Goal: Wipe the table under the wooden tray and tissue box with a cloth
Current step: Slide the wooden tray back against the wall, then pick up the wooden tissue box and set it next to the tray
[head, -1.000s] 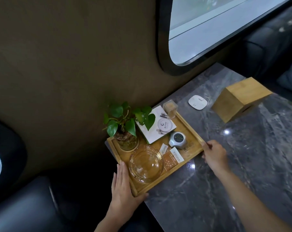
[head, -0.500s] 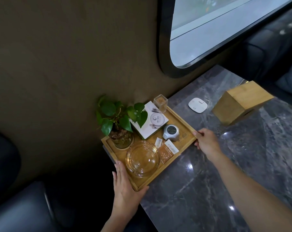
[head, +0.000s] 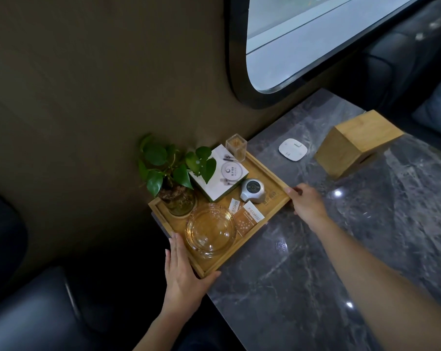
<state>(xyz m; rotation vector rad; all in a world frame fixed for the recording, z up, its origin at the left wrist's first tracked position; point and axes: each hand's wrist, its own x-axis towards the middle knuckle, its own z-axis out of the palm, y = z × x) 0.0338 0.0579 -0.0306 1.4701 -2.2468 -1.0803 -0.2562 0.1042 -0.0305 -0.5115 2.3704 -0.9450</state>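
Observation:
A wooden tray [head: 270,173] lies at the left end of the grey marble table [head: 315,262], against the brown wall. It carries a potted plant [head: 173,178], a glass ashtray [head: 210,233], a white box [head: 219,177], a small silver device [head: 252,191] and some packets. My left hand [head: 185,272] grips the tray's near left corner, which overhangs the table edge. My right hand [head: 306,202] holds the tray's right corner. A wooden tissue box [head: 356,143] stands further right on the table. No cloth is in view.
A white square puck [head: 292,149] lies on the table between the tray and the tissue box. A dark-framed window [head: 315,46] is set in the wall above. Dark seats sit at the lower left [head: 32,312] and far right.
The tray has slid left along the wall, away from the tissue box, with both hands on it. My right hand has shifted left with the tray's corner.

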